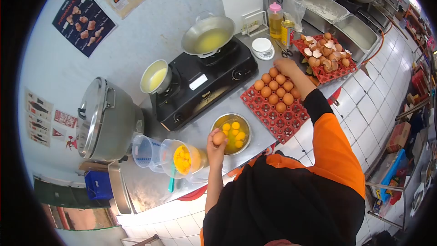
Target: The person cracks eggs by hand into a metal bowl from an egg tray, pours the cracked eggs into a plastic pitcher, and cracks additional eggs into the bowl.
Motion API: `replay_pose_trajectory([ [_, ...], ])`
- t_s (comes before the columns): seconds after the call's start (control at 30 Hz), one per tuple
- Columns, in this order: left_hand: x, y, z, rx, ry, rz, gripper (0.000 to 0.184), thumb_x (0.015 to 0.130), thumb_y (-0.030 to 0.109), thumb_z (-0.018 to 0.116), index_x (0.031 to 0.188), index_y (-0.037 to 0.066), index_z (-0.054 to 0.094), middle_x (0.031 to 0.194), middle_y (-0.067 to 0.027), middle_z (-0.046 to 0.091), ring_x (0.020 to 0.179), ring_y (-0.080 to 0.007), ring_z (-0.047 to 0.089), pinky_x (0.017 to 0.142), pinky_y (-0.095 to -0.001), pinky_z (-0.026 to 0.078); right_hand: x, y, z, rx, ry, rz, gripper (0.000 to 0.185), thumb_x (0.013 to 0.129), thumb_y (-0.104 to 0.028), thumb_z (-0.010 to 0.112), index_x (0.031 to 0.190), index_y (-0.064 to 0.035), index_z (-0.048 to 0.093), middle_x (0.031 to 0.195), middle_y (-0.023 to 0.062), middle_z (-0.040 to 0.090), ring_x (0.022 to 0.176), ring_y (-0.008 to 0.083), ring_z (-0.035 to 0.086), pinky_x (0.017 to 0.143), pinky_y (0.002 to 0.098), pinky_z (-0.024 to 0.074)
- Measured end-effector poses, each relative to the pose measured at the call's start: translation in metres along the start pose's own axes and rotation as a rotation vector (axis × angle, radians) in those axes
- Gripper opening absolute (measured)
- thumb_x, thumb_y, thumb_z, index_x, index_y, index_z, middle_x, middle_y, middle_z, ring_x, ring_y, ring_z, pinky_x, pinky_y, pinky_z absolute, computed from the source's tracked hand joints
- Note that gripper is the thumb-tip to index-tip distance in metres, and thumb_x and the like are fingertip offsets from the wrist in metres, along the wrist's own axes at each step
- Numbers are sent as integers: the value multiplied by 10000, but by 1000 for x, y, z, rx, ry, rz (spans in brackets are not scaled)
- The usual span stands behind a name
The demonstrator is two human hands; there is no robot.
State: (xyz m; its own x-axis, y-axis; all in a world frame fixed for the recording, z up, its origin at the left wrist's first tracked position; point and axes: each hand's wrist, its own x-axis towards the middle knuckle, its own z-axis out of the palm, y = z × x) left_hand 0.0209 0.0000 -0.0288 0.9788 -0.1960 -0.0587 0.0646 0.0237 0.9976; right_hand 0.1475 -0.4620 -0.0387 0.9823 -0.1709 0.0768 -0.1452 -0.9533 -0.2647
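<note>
My left hand (215, 149) is closed around a brown egg (219, 138), held at the near left rim of a steel bowl (249, 133). Several yolks in clear egg white (234, 135) lie in that bowl. My right hand (286, 67) reaches to the far end of a red egg tray (283, 130), its fingers bent down close to a brown egg (273, 71). Whether those fingers grip anything is hidden. Several whole eggs (273, 85) fill the far part of the tray. Left of my left hand stands a clear jug (166, 148) with many yolks (182, 159).
A black gas stove (205, 84) carries a wok (208, 36) and a small pan (155, 76). Cracked shells (327, 54) heap on another red tray. Nearby are a white scale (262, 48), oil bottle (275, 23), tin (287, 33), scissors (287, 53), big pot (109, 120) and green-handled utensil (171, 184).
</note>
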Motion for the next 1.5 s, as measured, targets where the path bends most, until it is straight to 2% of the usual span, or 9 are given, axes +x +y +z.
replay_pose_trajectory([
  [0.3,5,-13,15,7,-24,-29,588,816,-51,706,1355,7,478,1226,-108,593,1122,-173,591,975,-277,473,2,32,5,-31,72,-258,219,846,-160,579,1043,-80,632,1035,154,661,969,361,642,794,449,518],
  [0.5,16,-17,24,39,-69,29,522,804,-90,702,1285,-4,520,1223,-103,592,1128,-175,590,995,-295,479,-105,-134,-61,829,453,-57,269,815,-71,622,1074,-47,552,1049,168,638,953,385,624,831,424,505],
  [0.63,19,-17,28,-1,-89,4,489,784,-60,729,1238,-16,550,1262,-115,567,1149,-196,580,944,-293,499,-173,-222,-36,489,593,-718,370,887,-115,610,1252,-82,556,1252,156,554,1160,337,543,974,419,442],
  [0.8,17,-28,20,34,-92,10,505,777,-69,719,1250,-9,553,1233,-102,583,1123,-176,584,948,-282,488,-193,-252,31,522,232,-577,375,904,-159,598,1270,-97,550,1263,157,537,1144,315,547,972,395,448],
  [1.0,16,-16,19,-34,-105,50,488,823,-53,672,1288,-13,529,1249,-97,586,1145,-175,576,981,-281,471,-177,-247,55,1450,47,-158,352,919,-120,609,1254,-81,506,1081,90,595,977,144,587,817,265,480],
  [1.2,16,0,15,-286,-169,-47,482,890,-72,525,1364,-1,477,1355,-107,522,1217,-190,536,1019,-276,444,-171,-244,41,1170,-403,-108,424,915,-162,658,1304,-78,511,773,-3,583,659,34,541,588,189,433],
  [1.3,20,-15,10,-87,-186,95,576,904,-59,509,1460,19,379,1435,-111,454,1270,-198,487,1010,-259,438,-169,-247,21,1154,-560,-117,499,885,-180,688,1352,-89,537,826,55,662,735,97,628,654,246,494],
  [1.4,19,-19,5,41,-214,193,684,883,-82,495,1520,43,281,1479,-115,409,1312,-201,445,1040,-257,391,-167,-249,42,953,-81,-507,509,844,-201,703,1327,-96,583,927,138,716,832,217,696,752,316,530],
  [1.5,18,-5,3,122,-236,182,734,861,-99,495,1536,64,257,1511,-125,373,1347,-210,411,1062,-257,350,-166,-250,29,910,-159,-395,462,774,-253,719,1202,-87,666,1053,176,700,961,366,676,860,396,530],
])
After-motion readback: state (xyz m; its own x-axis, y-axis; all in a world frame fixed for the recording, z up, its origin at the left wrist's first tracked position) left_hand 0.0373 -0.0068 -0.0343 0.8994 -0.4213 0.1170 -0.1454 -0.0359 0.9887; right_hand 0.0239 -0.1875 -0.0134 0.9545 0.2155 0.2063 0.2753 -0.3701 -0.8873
